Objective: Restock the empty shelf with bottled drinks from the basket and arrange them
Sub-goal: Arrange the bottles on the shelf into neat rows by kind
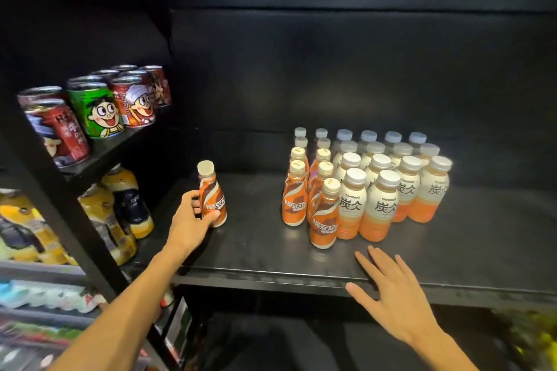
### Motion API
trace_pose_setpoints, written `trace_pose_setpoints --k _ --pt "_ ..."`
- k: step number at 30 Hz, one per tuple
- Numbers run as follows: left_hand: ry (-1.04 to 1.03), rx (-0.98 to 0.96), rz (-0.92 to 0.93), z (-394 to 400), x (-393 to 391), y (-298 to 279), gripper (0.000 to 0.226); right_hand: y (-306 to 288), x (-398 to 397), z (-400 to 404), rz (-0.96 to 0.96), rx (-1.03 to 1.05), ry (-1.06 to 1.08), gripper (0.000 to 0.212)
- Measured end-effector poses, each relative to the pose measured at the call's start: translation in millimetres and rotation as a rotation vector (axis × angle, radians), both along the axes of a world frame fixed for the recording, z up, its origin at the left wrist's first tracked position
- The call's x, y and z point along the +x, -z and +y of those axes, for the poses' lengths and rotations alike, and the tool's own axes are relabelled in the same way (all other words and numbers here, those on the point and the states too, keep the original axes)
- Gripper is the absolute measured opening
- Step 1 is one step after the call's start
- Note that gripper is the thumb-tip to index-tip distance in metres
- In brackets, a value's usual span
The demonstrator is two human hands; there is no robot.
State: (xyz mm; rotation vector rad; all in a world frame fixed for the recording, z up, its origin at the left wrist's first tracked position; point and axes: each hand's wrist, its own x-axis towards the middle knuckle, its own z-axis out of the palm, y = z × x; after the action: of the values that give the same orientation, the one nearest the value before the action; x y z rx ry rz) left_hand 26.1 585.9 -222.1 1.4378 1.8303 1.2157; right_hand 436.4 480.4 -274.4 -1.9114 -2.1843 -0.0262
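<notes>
The left hand [193, 220] has its fingers curled around a small orange and brown plastic coffee bottle with a cream cap [211, 196]. The thumb lies across the lower front of the bottle and the other fingers are behind it. The bottle is upright, low over the black metal shelf [271, 250]; I cannot tell if its bottom already touches. It is well apart from the group of same orange coffee bottles [304, 199], which stands to the right of these fingers.

The right hand [394, 292] is flat over the front edge of the shelf, fingers straight and spread, holding nothing. Just beyond its fingertips stand the white-capped bottles with pale tops and orange bottoms [391, 190].

I think the main risk is in bringing the bottle to its row: the bottles there are tall, narrow and close together, so a small push from the side can knock one down and it takes others with it. The right fingertips could also bump the front bottle.
</notes>
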Motion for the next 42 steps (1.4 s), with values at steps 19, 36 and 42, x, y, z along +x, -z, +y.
trace_pose_setpoints --k 19,36,42 --pt "0.365 -0.026 -0.046 -32 139 16 0.063 -2 1 -1 0.007 -0.015 -0.052 0.088" --pt "0.336 -0.033 -0.079 -29 156 20 0.056 0 -1 0 -0.023 -0.079 0.011 0.081" --pt "0.323 0.012 -0.133 -37 156 7 0.080 -10 -1 0 0.124 -0.064 -0.045 0.087"
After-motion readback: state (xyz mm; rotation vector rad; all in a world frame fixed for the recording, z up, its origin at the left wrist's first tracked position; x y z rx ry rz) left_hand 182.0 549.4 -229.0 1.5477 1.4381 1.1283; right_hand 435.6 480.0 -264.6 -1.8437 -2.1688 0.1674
